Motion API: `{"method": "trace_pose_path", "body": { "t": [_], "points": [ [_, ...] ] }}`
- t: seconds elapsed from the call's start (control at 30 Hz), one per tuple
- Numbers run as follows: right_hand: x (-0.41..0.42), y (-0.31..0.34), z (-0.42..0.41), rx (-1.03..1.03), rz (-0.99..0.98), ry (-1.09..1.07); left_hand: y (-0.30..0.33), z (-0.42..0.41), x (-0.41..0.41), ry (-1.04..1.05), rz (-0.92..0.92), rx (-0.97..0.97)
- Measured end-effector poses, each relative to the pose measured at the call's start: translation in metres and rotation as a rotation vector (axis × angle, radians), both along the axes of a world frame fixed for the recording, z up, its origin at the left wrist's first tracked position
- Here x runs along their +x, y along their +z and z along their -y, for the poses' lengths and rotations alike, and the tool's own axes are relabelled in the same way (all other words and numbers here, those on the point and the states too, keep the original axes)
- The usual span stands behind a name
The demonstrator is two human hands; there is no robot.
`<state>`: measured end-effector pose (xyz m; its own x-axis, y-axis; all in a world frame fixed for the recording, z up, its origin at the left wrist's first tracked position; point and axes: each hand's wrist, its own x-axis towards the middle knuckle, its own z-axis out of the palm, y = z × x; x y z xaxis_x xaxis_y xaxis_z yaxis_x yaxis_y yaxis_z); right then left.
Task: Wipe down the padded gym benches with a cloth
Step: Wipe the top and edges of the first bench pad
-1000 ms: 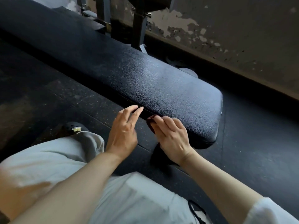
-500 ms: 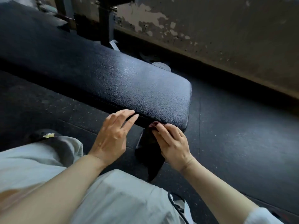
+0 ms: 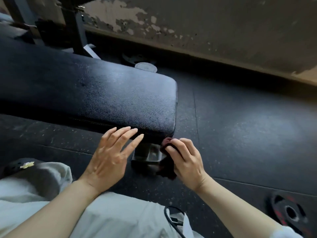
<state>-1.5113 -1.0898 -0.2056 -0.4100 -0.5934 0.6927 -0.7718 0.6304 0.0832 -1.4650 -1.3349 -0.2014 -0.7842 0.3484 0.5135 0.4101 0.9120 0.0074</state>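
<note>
A black padded bench [image 3: 96, 93] runs from the upper left to the middle of the head view, its textured top catching light. My right hand [image 3: 186, 160] grips a dark maroon cloth [image 3: 167, 143] against the bench's near right corner, and part of the cloth hangs below the hand. My left hand [image 3: 111, 155] hovers just left of it with fingers straight and spread, its fingertips at the pad's near edge. Under the corner the bench's metal foot [image 3: 147, 157] shows between my hands.
Black rubber floor [image 3: 240, 126] spreads right of the bench. A weight plate [image 3: 288, 212] lies at lower right, another plate [image 3: 145, 66] behind the bench. Rack uprights [image 3: 73, 28] stand at upper left before a peeling wall [image 3: 205, 23]. My pale trousers [image 3: 111, 215] fill the bottom.
My right hand has slid the cloth rightward along the bench's near side to its end corner. My left hand followed alongside, fingers still straight. The view shifted right.
</note>
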Motion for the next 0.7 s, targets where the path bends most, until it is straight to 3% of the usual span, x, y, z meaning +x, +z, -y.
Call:
{"method": "trace_pose_path", "body": {
  "t": [0.17,0.3,0.37,0.47,0.57,0.7],
  "points": [
    [-0.01,-0.003,0.005,-0.001,-0.081,0.014,0.003,-0.011,-0.008,-0.079,-0.019,-0.094],
    [-0.006,-0.01,-0.017,-0.13,0.075,-0.101,0.015,-0.02,-0.017,-0.12,-0.05,-0.105],
    [-0.008,-0.005,-0.012,-0.227,0.079,-0.091,0.022,-0.03,-0.026,-0.144,-0.055,-0.092],
    [-0.012,-0.01,-0.007,-0.191,0.087,-0.063,0.028,-0.045,-0.036,-0.172,-0.038,-0.085],
    [-0.014,-0.015,-0.018,-0.313,0.182,-0.186,0.028,-0.052,-0.04,-0.181,-0.031,-0.085],
    [-0.012,-0.008,-0.007,-0.389,0.146,-0.063,0.031,-0.052,-0.051,-0.152,-0.008,-0.065]
  ]
}}
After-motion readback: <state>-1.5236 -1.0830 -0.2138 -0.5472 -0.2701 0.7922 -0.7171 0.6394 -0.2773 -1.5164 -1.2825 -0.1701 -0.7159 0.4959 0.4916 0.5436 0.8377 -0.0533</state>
